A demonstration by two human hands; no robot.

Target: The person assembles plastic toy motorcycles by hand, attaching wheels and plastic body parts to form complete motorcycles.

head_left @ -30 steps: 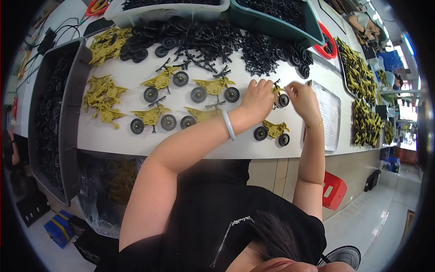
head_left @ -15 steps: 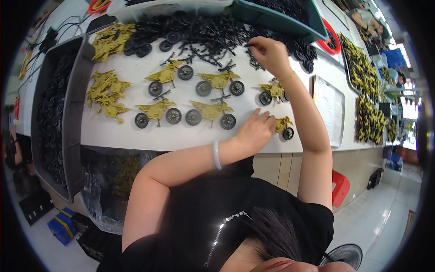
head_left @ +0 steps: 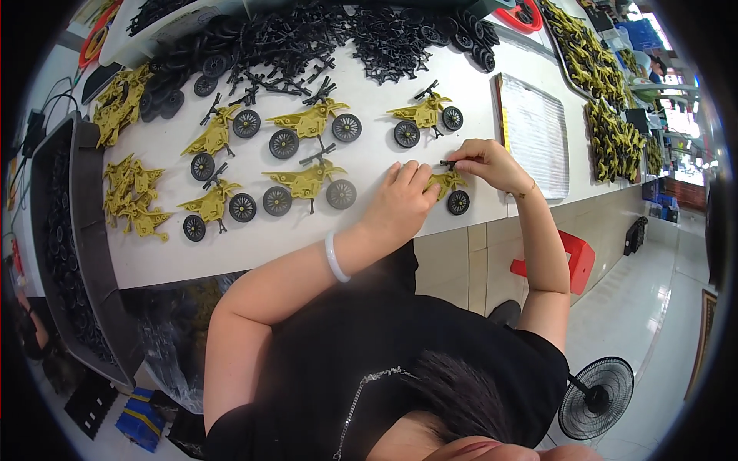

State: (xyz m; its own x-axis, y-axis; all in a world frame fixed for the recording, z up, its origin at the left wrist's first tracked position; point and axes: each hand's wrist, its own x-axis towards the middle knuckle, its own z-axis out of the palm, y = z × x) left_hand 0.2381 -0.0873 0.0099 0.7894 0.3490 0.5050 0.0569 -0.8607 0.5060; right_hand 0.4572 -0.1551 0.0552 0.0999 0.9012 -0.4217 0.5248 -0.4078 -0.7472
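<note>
My left hand is closed over the rear part of a yellow toy motorcycle at the table's front edge and hides its back wheel. Between thumb and fingers my right hand pinches a small black handlebar, right at the front of that motorcycle. Directly behind stands another toy motorcycle with black wheels and a handlebar. To the left, several more yellow motorcycles lie in two rows, each with black wheels and handlebars.
Along the back are heaps of black handlebars and black wheels. Yellow motorcycle bodies are piled at left, beside a grey bin of wheels. At right lie a flat tray and piles of yellow-and-black parts.
My right hand has come back from the black parts heap toward me, with a handlebar, to the motorcycle under my left hand. The view has shifted; my left hand stays on that motorcycle.
</note>
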